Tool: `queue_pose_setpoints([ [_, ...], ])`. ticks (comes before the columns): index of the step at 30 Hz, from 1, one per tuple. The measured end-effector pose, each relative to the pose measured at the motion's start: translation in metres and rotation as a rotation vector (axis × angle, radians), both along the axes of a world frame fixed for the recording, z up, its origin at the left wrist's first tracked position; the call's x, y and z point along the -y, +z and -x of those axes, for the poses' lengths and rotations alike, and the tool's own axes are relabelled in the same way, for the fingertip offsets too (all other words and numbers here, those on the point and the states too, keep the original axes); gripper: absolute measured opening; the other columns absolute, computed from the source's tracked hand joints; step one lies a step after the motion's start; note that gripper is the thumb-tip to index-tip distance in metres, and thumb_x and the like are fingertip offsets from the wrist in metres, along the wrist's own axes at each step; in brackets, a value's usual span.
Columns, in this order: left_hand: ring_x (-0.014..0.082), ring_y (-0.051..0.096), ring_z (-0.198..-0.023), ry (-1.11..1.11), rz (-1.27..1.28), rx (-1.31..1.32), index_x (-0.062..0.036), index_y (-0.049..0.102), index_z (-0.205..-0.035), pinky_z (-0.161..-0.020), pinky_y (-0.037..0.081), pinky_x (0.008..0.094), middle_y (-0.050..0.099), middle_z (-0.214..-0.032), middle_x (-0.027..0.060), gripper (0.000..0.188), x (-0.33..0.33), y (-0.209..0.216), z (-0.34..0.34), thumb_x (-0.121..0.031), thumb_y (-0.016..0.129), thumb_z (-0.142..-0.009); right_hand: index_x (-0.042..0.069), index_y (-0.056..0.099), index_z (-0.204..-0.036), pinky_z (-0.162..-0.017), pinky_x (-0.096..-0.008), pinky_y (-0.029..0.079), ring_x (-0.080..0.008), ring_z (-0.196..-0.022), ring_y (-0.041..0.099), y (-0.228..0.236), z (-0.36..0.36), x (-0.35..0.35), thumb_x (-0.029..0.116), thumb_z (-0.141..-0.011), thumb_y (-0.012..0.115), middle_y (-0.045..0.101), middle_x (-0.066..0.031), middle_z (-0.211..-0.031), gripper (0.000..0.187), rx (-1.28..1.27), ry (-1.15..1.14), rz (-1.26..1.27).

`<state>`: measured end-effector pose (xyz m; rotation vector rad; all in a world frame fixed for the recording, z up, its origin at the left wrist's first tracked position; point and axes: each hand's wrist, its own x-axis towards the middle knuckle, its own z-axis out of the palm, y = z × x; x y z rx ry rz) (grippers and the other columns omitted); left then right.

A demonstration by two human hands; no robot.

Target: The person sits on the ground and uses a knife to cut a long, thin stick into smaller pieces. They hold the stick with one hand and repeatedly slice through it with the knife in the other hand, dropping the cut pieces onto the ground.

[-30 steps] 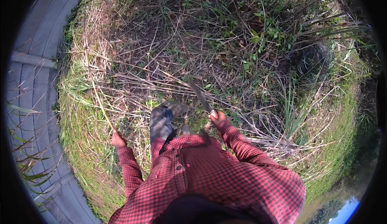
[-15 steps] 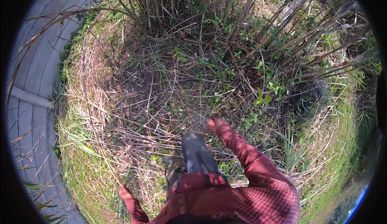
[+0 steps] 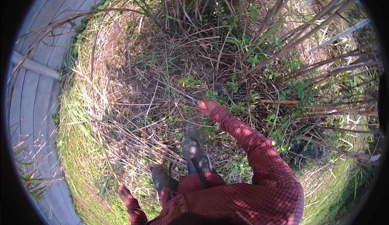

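Observation:
My right hand [image 3: 208, 107] is closed round the handle of a machete [image 3: 178, 91], seen almost edge-on. Its long, thin blade points away and to the left, over a litter of dry stalks. At the lower left, my left hand [image 3: 125, 192] is closed on the near end of a long, thin, tan stick [image 3: 106, 157]. The stick runs up and away over the cut grass, and its far end is hard to tell from the loose stalks. Both sleeves are red checked cloth.
Tall grass clumps [image 3: 190, 2] stand ahead, with thick dry stalks [image 3: 300, 34] leaning in from the right. Green leafy weeds [image 3: 279, 123] grow beside my right arm. A grey paved strip [image 3: 34, 91] curves along the left. My dark boots [image 3: 193, 148] stand among cut straw.
My right hand has moved forward and slightly left, and the machete blade now shows clearly. My left hand has barely moved. My view has shifted, and both boots now show.

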<state>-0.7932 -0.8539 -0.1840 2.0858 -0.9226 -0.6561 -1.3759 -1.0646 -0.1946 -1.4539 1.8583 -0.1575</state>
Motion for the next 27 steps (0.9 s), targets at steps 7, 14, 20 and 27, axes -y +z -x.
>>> queue_pose_setpoints([
  [7, 0.0214, 0.041, -0.048, -0.012, -0.375, 0.236, -0.0015, 0.05, -0.071, -0.049, 0.034, 0.0359, 0.042, -0.051, 0.0101, 0.041, -0.029, 0.05, 0.048, -0.04, 0.046, -0.085, 0.005, 0.049, -0.093, -0.05, -0.031, 0.046, -0.0183, -0.055, 0.056, -0.053, -0.03, 0.0, 0.022, -0.074, 0.065, 0.056, -0.0075, -0.067, 0.03, 0.46, -0.054, -0.034],
  [14, 0.0312, 0.058, -0.078, 0.139, -0.467, 0.219, -0.0046, 0.06, -0.094, -0.071, 0.045, 0.0364, 0.061, -0.082, 0.0183, 0.038, -0.055, 0.081, 0.111, -0.039, 0.051, -0.082, 0.007, 0.049, -0.085, -0.039, -0.0252, 0.038, -0.011, -0.044, 0.046, 0.003, -0.064, -0.023, 0.019, -0.077, 0.065, 0.05, -0.0008, -0.059, 0.022, 0.652, -0.272, -0.265],
  [20, 0.0276, 0.06, -0.073, 0.232, -0.318, -0.084, -0.004, 0.06, -0.097, -0.069, 0.046, 0.0343, 0.061, -0.078, 0.0171, 0.038, -0.087, 0.032, 0.12, -0.038, 0.05, -0.084, 0.006, 0.051, -0.082, -0.04, -0.0247, 0.039, -0.0094, -0.044, 0.046, 0.041, -0.095, 0.009, 0.019, -0.077, 0.064, 0.05, -0.0002, -0.057, 0.019, 0.613, -0.086, -0.148],
  [27, 0.0184, 0.051, -0.064, 0.125, -0.454, -0.157, 0.0001, 0.058, -0.083, -0.063, 0.042, 0.0307, 0.056, -0.067, 0.0107, 0.041, -0.085, 0.059, 0.115, -0.04, 0.05, -0.084, 0.006, 0.05, -0.085, -0.038, -0.0262, 0.04, -0.012, -0.043, 0.048, 0.087, -0.183, 0.12, 0.026, -0.077, 0.064, 0.05, -0.0015, -0.058, 0.026, 0.645, 0.064, -0.182],
])
